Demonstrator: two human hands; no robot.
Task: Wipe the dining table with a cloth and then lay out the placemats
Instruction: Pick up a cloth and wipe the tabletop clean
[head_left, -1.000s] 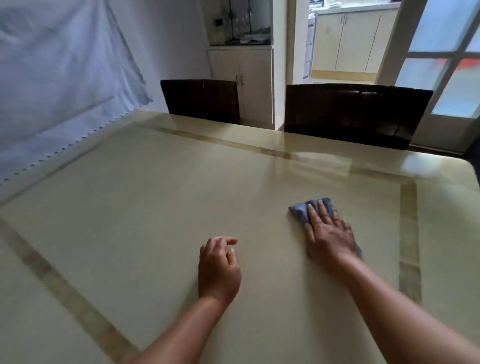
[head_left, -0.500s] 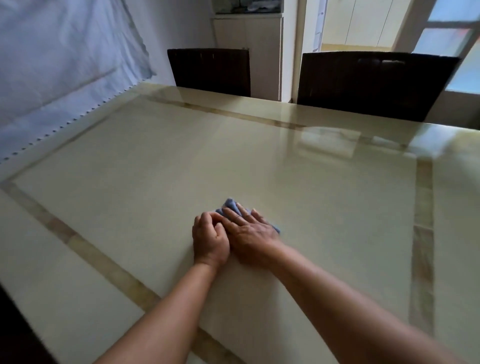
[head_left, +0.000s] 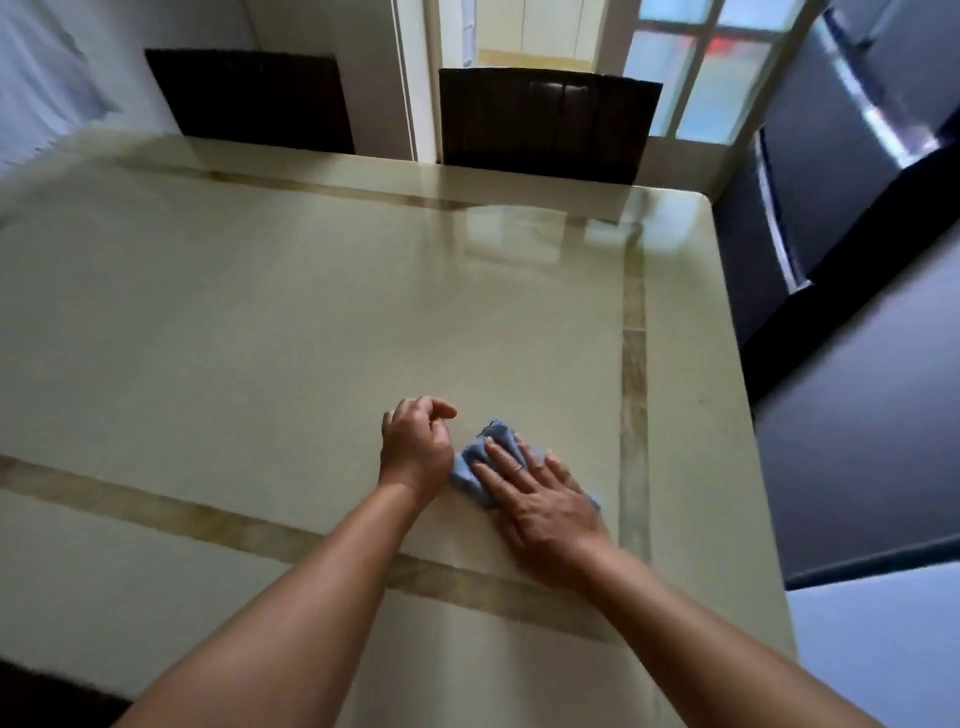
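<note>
No legible text, label, brand, number or sign anywhere in my view. Checked the cloth (head_left: 475, 467) under my right hand (head_left: 540, 499): plain blue, no tag or print showing. Checked the tabletop (head_left: 291, 332): only inlaid brown bands, no markings. Chair backs (head_left: 545, 122) at the far edge: dark, unmarked.

two dark chairs (head_left: 545, 122) at far edge – glazed door (head_left: 696, 67) behind, grey curtain (head_left: 36, 78) left
</note>
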